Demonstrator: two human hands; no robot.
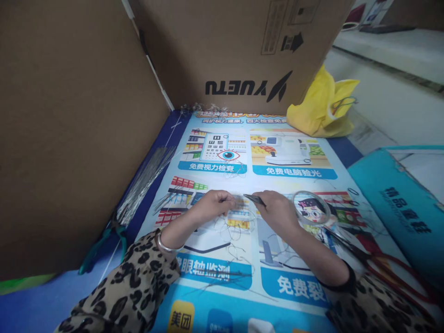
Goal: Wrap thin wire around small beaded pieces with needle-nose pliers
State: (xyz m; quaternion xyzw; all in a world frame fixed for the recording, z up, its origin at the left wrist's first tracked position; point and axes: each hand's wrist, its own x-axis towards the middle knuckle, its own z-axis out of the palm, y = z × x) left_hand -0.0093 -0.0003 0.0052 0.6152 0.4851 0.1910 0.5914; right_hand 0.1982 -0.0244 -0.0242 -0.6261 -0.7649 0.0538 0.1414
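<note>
Small wire piece (238,201), thin and hard to make out, sits pinched between the fingertips of the left hand (213,203), just above the middle of the printed poster (287,173). The right hand (277,210) is closed around a dark narrow tool (255,199), whose tip points at the piece and seems to touch it. Whether the tool is tweezers or fine pliers cannot be told.

Around the hands, loose curled wire strands (229,227) lie scattered on the poster, which suggests some work is already done. To the left, a thick bundle of straight wires (145,185) rests against the cardboard wall (69,138), so much stock looks unused. Green-handled pliers (104,247) lie below the bundle. A round clear lens (310,208) and red-handled scissors (388,270) lie to the right.
</note>
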